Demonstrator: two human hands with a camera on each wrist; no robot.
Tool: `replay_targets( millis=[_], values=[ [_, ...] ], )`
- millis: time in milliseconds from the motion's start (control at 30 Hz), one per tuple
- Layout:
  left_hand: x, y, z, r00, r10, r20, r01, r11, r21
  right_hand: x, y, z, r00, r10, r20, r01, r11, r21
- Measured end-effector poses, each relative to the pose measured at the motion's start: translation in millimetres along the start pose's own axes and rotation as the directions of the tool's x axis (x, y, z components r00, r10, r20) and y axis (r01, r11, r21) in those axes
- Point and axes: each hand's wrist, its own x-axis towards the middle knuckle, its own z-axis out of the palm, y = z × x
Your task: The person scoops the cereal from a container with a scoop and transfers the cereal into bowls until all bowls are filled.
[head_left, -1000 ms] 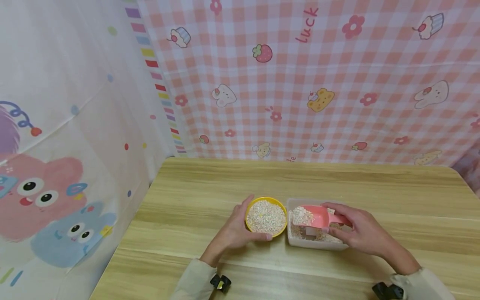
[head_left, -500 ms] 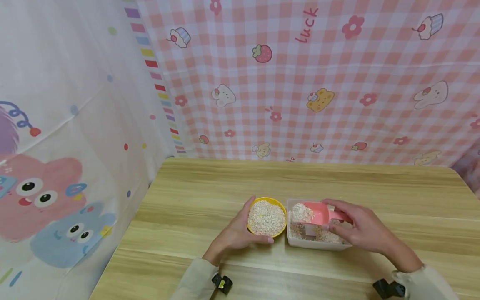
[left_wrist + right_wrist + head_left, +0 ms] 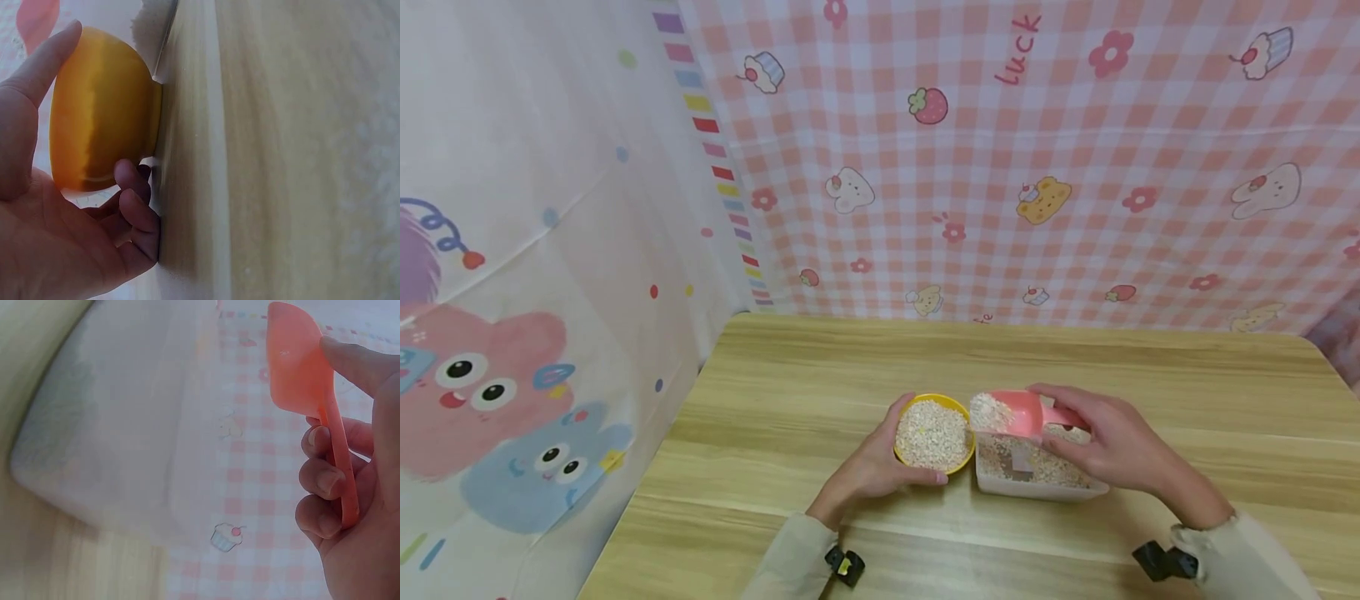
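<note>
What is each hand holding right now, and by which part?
The right hand grips the pink plastic scoop, loaded with pale grains, by its handle. The left hand cups the small yellow bowl of grains round its outer side wall.

Glossy yellow bowl [image 3: 933,433], pink plastic scoop [image 3: 1015,414], wood-grain table [image 3: 850,367].

Light wooden table [image 3: 1150,383]: yellow bowl [image 3: 934,433] and clear container [image 3: 1037,483] side by side.

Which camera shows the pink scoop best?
The head view: the pink scoop shows whole, heaped with grains, held by the right hand. The right wrist view shows only its underside and handle; the left wrist view shows just a blurred pink bit.
</note>
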Motion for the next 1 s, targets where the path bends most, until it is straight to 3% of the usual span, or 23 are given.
replay_targets(
  millis=[467, 1000],
  values=[
    [-0.1, 0.4, -1.1, 0.999, 0.033, 0.008, -0.032, 0.999, -0.025, 22.0, -18.0, 10.0, 0.98, -0.2, 0.02, 0.201, 0.971, -0.128],
    [0.5, -0.6, -1.0, 1.0, 0.011, 0.012, -0.011, 1.0, -0.02, 35.4, -36.8, 18.1, 0.969, -0.236, 0.071, 0.246, 0.942, -0.228]
  ],
)
